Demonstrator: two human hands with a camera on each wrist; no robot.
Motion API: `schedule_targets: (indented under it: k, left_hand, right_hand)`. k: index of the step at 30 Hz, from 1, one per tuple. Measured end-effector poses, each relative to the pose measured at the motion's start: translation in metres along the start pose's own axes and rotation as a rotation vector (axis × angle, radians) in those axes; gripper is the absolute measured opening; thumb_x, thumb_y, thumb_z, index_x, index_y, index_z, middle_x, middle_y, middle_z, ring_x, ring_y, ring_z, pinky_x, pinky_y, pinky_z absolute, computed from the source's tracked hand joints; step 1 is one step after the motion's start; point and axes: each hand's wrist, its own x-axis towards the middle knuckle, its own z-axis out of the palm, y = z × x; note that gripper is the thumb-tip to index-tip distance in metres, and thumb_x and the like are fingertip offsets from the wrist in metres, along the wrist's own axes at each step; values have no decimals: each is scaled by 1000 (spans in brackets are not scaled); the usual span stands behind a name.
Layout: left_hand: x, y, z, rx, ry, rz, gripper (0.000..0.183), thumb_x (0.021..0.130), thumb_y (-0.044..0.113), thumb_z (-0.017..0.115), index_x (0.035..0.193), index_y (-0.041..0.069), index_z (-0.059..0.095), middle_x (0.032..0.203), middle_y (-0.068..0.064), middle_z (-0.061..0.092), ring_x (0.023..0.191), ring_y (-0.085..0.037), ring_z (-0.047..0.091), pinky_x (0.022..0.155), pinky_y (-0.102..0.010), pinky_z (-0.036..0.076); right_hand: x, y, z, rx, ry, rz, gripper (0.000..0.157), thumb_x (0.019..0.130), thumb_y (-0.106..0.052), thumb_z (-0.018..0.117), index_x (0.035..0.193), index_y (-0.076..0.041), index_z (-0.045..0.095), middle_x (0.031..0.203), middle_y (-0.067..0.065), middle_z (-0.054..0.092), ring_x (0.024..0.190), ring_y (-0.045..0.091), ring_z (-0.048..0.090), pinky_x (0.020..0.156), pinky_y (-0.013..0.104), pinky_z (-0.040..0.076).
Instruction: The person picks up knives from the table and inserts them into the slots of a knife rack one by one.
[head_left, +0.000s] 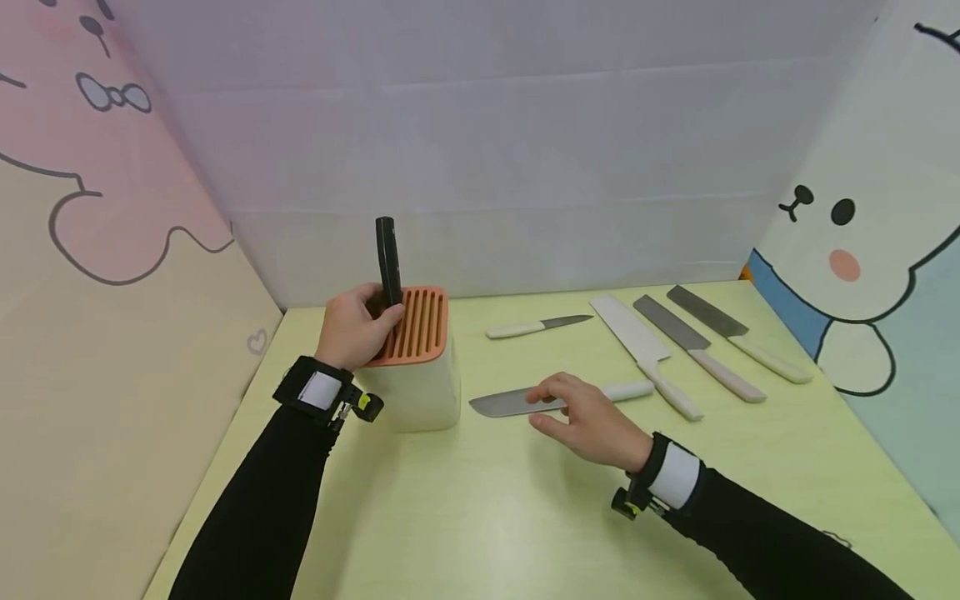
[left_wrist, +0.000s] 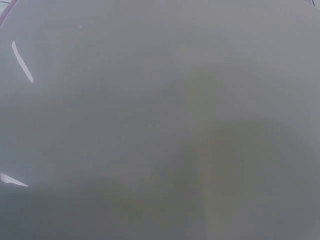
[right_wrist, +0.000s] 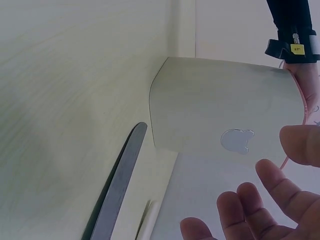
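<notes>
Tabletop (head_left: 487, 508), knife (head_left: 506, 403) partly behind right hand (head_left: 592, 422)

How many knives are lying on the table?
5: one knife partly hidden by the right hand, a paring knife beyond it, a cleaver and two knives farther right.

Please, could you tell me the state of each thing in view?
Knife block: upright.
Black handle: nearly upright, above the block.
Long knife: lying, blade bare.
Small knife: lying, blade bare.
Three broad knives: lying, blades bare.
Left grip: at the black handle, hold unclear.
Right grip: open, empty.
</notes>
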Motion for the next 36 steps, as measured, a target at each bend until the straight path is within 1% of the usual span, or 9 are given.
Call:
schedule_targets:
  k: [8,14,18,21,23,26,29,32,36]
  left_hand:
    - [-1,2,0,-3,1,-17,27,87,22,61,103,1,61,82,-12,62,69,-23,53,60,-35,43]
    - [1,2,4,14,4,-11,26,85,23,62,102,3,61,80,-10,61,65,-21,53,57,-34,43]
    - [2,2,7,18,-1,-13,33,84,28,63,106,4,61,82,-10,62,69,-21,54,60,-35,45]
    - [2,4,8,6,-9,-9,43,82,38,66,109,5,60,87,-10,63,75,-22,56,65,-37,47]
    - [3,5,8,7,-9,-1,51,79,48,67,108,6,61,88,-9,62,78,-22,55,67,-38,47]
    - [5,6,9,34,-7,2,61,73,61,65,104,8,60,92,-9,59,86,-23,51,70,-39,46]
    - [7,5,11,75,-10,-11,71,67,69,63,102,8,59,96,-10,55,92,-24,46,72,-41,45]
    - [9,4,12,100,-46,-22,78,62,74,63,102,7,59,98,-11,52,94,-25,44,72,-42,45]
    - [13,1,13,108,-141,-37,77,56,77,63,94,10,59,93,-8,53,89,-23,45,68,-39,44]
  right_hand:
    - [-1,8,-1,12,5,26,22,90,-31,59,108,-19,60,108,1,59,99,15,54,76,38,51]
    - [-2,22,-11,1,22,60,25,90,-31,59,110,-16,60,109,3,59,99,21,54,75,42,51]
    - [0,42,-22,-73,50,106,27,90,-30,59,111,-13,61,109,5,59,101,24,54,76,41,50]
    - [1,56,-31,-114,56,149,31,90,-28,60,114,-9,60,111,7,60,102,27,54,79,43,50]
    - [1,64,-38,-137,46,172,34,89,-29,60,115,-8,60,114,9,60,104,29,54,81,45,49]
    - [1,74,-48,-209,22,171,37,88,-29,62,116,-5,59,115,12,61,105,32,54,84,48,48]
    - [0,89,-56,-327,-11,144,38,85,-26,66,115,-3,60,113,14,62,105,33,54,87,49,46]
    - [-3,106,-59,-442,-52,112,41,79,-23,71,112,0,62,110,15,64,104,34,55,89,49,46]
    - [-9,117,-59,-501,-98,101,47,72,-22,76,111,1,63,109,16,64,103,35,55,89,49,46]
